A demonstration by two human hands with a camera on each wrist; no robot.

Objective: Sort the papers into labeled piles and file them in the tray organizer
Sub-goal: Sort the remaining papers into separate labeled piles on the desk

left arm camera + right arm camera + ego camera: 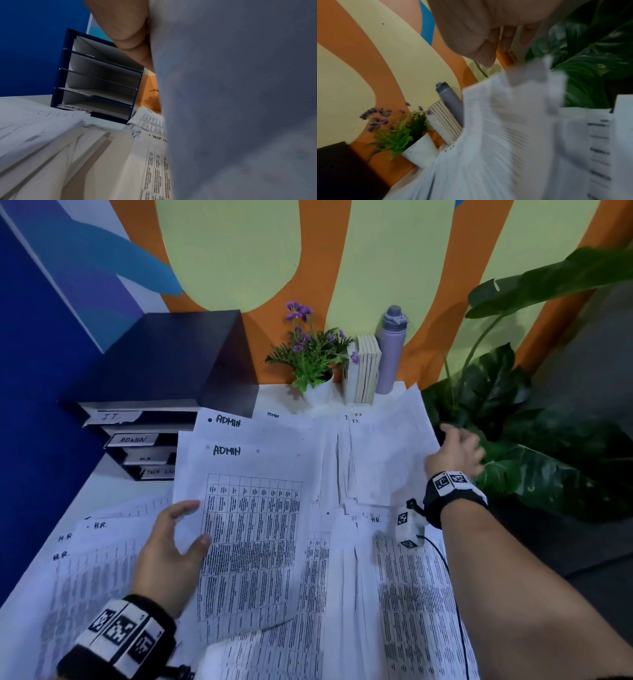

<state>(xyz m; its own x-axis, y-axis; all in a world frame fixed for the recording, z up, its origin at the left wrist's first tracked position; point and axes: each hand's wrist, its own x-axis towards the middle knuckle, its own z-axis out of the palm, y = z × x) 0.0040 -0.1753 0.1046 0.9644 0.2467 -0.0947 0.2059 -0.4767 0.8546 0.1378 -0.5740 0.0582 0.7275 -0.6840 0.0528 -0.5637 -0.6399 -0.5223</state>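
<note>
Two hands are in view above a table (113, 484) covered in printed papers. Landmark for positions: the tray organizer (144, 440), a dark blue unit of stacked trays at the table's far left corner, its tray fronts carrying slips reading "IT", "ADMIN", one unreadable, and "TASK LI…".

Left hand (171, 556): grasps the ADMIN sheet (250, 529), a page with a handwritten "ADMIN" heading over a printed grid. Thumb lies on the upper face near the page's left edge; the fingers (183, 510) curl around that edge. The sheet is raised off the pile, just right of and nearer than the organizer. In the left wrist view the sheet's underside fills the right half of the picture, with the organizer's open trays beyond it and a "TASK LI…" page lying below.

A second ADMIN page (239, 426) lies flat further back, its left corner touching the organizer's right side.

Right hand (457, 451): released, gripping nothing. Fingers are loosely spread and blurred, hovering over the far right edge of the IT pile (380, 453), well right of the organizer. Whether the fingertips touch the paper cannot be told. In the right wrist view the fingers (489, 54) hang apart above blurred sheets.

H.R. pages (92, 546) lie fanned nearer than the organizer, left of the held sheet. Another H.R. page (407, 583) lies under the right forearm.

Further along the back wall from the organizer: a flower pot (317, 392), upright books (364, 371), a lilac bottle (390, 350). A large-leaved plant (513, 412) stands beyond the table's right edge.
</note>
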